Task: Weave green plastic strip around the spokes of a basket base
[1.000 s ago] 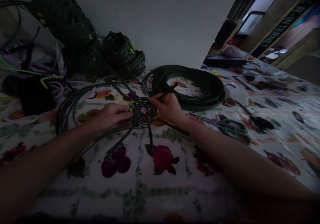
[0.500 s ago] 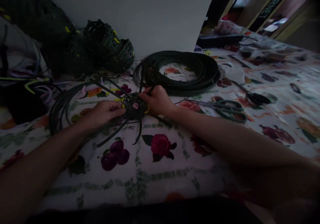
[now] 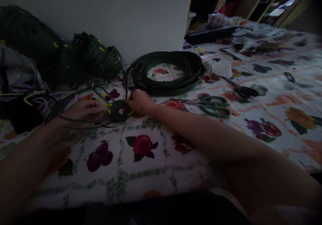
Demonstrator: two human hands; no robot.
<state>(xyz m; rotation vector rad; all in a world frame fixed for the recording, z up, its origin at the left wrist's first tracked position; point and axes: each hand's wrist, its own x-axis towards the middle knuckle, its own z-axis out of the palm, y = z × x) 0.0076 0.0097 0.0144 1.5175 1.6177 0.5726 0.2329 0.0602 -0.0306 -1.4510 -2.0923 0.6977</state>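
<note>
A small round woven disc [image 3: 118, 111] of dark strips lies on the flowered tablecloth [image 3: 161, 164], with loose strip ends fanning out to the left. My left hand [image 3: 84, 110] is closed on the disc's left edge. On the disc's right side, my right hand [image 3: 139, 101] pinches a dark strip [image 3: 125, 82] that runs up toward the coil. A big coil of dark strip [image 3: 166, 72] lies just behind my right hand.
Dark woven baskets [image 3: 93, 55] with yellow accents sit at the back left against a white wall. Green-handled scissors [image 3: 213, 105] lie to the right of the coil, and a second dark tool [image 3: 243, 91] further right. Coloured cords [image 3: 32, 97] pile at the far left.
The camera has swung right and closer, so everything shifts left in view. Both hands stay on the disc; its lower spokes have folded flat toward the left.
</note>
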